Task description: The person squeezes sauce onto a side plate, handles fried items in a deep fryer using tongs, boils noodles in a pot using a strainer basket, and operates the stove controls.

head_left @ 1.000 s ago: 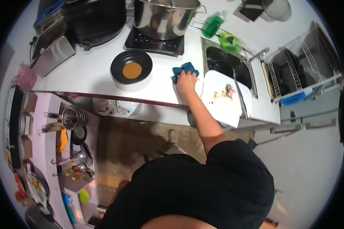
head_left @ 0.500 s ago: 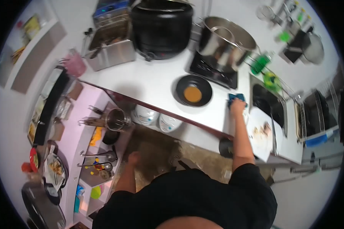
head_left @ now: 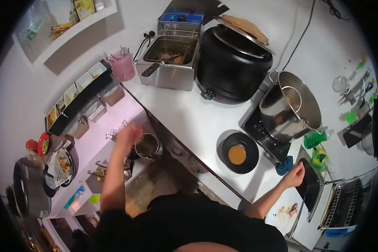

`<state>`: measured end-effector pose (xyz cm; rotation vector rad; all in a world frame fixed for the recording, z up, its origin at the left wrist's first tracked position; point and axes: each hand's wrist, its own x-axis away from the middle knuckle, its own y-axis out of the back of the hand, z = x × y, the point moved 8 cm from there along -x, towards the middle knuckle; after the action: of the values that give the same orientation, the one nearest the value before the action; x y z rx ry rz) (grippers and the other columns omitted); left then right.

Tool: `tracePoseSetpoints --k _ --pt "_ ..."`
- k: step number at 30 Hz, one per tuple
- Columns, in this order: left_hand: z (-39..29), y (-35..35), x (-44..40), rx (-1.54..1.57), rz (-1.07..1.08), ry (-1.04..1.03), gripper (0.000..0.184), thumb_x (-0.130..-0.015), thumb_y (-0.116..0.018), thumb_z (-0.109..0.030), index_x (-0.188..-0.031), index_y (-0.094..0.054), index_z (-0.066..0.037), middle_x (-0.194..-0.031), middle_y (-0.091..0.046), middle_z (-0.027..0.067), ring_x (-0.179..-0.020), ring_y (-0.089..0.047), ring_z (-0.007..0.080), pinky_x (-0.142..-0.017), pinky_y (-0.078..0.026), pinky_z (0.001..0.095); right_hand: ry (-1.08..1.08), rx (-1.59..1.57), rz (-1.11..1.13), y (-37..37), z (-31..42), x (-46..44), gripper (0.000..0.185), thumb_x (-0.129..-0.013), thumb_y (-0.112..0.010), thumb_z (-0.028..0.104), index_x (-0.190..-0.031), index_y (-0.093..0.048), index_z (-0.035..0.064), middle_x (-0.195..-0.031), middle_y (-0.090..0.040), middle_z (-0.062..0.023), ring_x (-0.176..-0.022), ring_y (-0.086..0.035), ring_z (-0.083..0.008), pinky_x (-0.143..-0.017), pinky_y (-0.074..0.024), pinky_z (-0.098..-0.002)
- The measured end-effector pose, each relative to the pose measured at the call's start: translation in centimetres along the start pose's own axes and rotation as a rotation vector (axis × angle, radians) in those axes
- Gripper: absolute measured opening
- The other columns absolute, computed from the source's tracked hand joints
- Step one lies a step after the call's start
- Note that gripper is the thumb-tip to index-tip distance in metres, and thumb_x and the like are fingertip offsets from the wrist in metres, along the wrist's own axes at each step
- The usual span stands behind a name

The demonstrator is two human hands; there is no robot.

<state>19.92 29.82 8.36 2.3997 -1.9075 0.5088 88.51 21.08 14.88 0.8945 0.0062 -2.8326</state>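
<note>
My left hand [head_left: 129, 136] is smeared by motion over the pink shelf unit, beside a round metal container [head_left: 148, 145]. Wire handles [head_left: 112, 135] of some utensils show just left of it. Its fingers are too blurred to read. My right hand [head_left: 297, 174] is above the counter by the sink's near edge, with its fingers curled closed; anything inside them is hidden. A crumpled dark blue cloth [head_left: 284, 165] lies on the counter just left of that hand. A black bowl [head_left: 256, 157] with orange-brown liquid [head_left: 237, 155] stands on the counter.
A large steel pot [head_left: 277, 111] rests on a black induction cooker [head_left: 256, 126]. Behind are a black soup kettle [head_left: 235, 69] and a deep fryer [head_left: 168, 77]. A white cutting board [head_left: 277, 210] with food scraps lies beside the sink [head_left: 308, 180]. Condiment trays [head_left: 77, 103] line the left.
My left hand has come up from beside my body to the pink shelf. My right hand has come off the blue cloth, which stays on the counter. The view has turned left.
</note>
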Motion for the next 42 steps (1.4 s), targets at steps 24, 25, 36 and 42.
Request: tracePoseSetpoints --k 24,25,36,42 --pt "-6.2 -7.8 -16.2 0.365 0.505 -0.049 0.031 -0.086 -0.047 -0.001 -0.114 -0.038 -0.012 -0.096 -0.049 0.0033 -0.068 -0.047 0.0109 -0.053 -0.044 0.0267 0.666 -0.261 1.297 -37.7 37.2 35.5 0.048 -0.069 -0.062 -0.001 -0.116 -0.053 0.0077 -0.120 -0.049 -0.0153 -0.102 -0.051 -0.0316 -0.084 -0.0436 -0.0363" --pt "-6.1 -7.7 -16.0 0.358 0.502 -0.033 0.032 -0.086 -0.047 -0.001 -0.115 -0.037 -0.012 -0.096 -0.049 0.0030 -0.068 -0.047 0.0108 -0.052 -0.044 0.0265 0.769 -0.259 1.269 -38.9 37.0 36.6 0.046 -0.068 -0.060 -0.003 -0.113 -0.055 0.0078 -0.118 -0.050 -0.0150 -0.102 -0.051 -0.0315 -0.085 -0.0438 -0.0366" --pt "-16.2 -9.2 -16.6 0.241 0.448 -0.094 0.019 -0.081 -0.051 -0.002 -0.100 -0.048 -0.003 -0.086 -0.052 0.0040 -0.068 -0.049 0.0109 -0.050 -0.043 0.0228 1.030 -0.298 1.184 -42.4 41.2 33.9 0.030 -0.066 -0.055 -0.001 -0.096 -0.063 0.0006 -0.104 -0.059 -0.0145 -0.097 -0.054 -0.0309 -0.083 -0.0452 -0.0362" --pt "-24.0 -11.6 -17.5 0.306 0.496 -0.088 0.014 -0.078 -0.051 -0.001 -0.089 -0.051 0.007 -0.083 -0.053 0.0088 -0.068 -0.052 0.0111 -0.053 -0.044 0.0190 0.929 -0.449 0.938 -40.0 43.7 28.0 0.034 -0.072 -0.057 -0.003 -0.105 -0.058 0.0036 -0.103 -0.059 -0.0143 -0.091 -0.056 -0.0325 -0.079 -0.0465 -0.0365"
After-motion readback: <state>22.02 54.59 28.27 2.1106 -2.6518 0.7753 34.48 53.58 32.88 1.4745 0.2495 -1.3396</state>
